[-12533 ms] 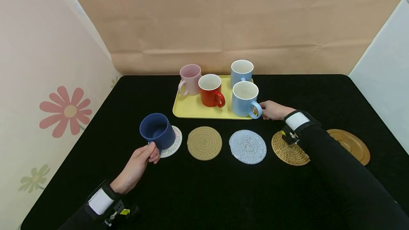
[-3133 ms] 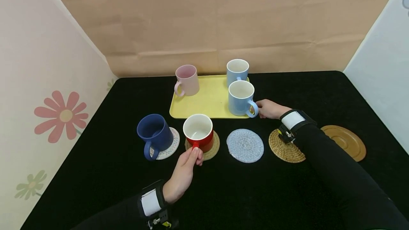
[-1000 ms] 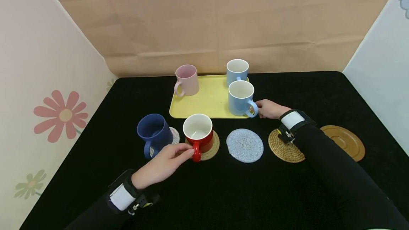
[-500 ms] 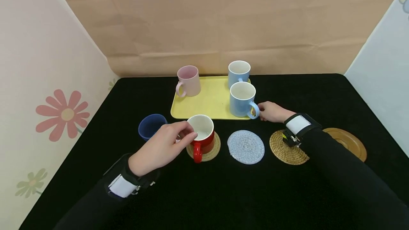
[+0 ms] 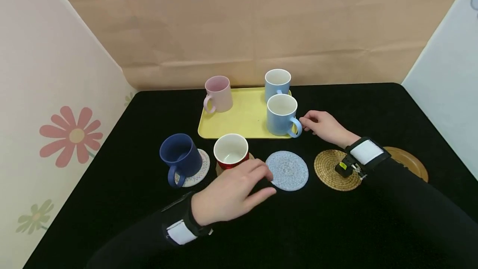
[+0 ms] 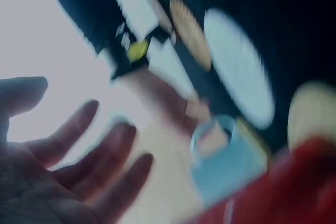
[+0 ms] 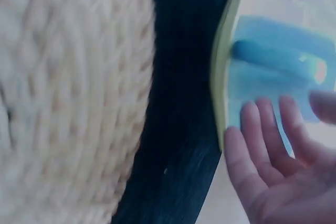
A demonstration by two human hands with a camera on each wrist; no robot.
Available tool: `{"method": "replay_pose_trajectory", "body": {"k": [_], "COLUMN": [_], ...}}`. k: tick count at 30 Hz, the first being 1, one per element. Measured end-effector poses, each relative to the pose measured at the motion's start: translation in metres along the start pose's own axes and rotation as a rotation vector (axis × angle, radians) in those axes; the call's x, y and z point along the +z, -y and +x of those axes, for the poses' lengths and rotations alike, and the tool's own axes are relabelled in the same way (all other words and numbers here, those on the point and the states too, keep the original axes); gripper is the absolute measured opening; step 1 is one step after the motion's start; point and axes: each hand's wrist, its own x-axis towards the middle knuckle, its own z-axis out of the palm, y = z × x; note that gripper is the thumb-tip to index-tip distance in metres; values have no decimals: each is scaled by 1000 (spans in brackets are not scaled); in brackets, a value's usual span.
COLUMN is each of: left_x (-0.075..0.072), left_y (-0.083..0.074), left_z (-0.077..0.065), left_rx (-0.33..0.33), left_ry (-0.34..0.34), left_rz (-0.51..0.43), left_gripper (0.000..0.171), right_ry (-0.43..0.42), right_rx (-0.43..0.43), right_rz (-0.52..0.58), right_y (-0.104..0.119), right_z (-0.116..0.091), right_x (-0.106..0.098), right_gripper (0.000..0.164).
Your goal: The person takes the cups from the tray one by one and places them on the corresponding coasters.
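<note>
In the head view my left hand (image 5: 233,192) hovers, fingers spread and slightly bent, in front of the red mug (image 5: 239,162) with a white inside. It hides the mug's handle; its fingertips overlap the edge of the light blue woven coaster (image 5: 287,171). The left wrist view is blurred, but shows this hand (image 6: 68,166) holding nothing. My right hand (image 5: 328,128) is beside the front light blue mug (image 5: 280,121), fingers loosely bent near its handle. The right wrist view shows its fingers (image 7: 252,119) uncurled, not round the handle.
On the yellow tray (image 5: 242,119) stand a pink mug (image 5: 221,96), the front light blue mug and another light blue mug (image 5: 275,88). A navy mug (image 5: 186,159) sits on a white coaster (image 5: 199,175). To the right lie a straw coaster (image 5: 332,173) and a wooden coaster (image 5: 412,163).
The red mug went from the tray to the tan coaster. My left hand let go of its handle and moved right. My right hand shifted slightly and its wrist turned.
</note>
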Motion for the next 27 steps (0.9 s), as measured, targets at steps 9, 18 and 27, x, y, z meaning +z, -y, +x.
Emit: {"method": "replay_pose_trajectory", "body": {"k": [9, 18, 27], "left_x": [56, 59, 58], "left_y": [8, 20, 19], "left_z": [9, 8, 14], "left_rx": [-118, -205, -179], "left_ry": [273, 407, 457], "left_rz": [100, 127, 129], "left_gripper": [68, 70, 71], "right_ry": [-65, -27, 13], "right_rx": [52, 65, 57], "right_rz": [282, 396, 537], "right_y": [16, 19, 16], "right_z": [-8, -4, -2], "right_x": [18, 37, 45], "right_gripper": [55, 54, 48]}}
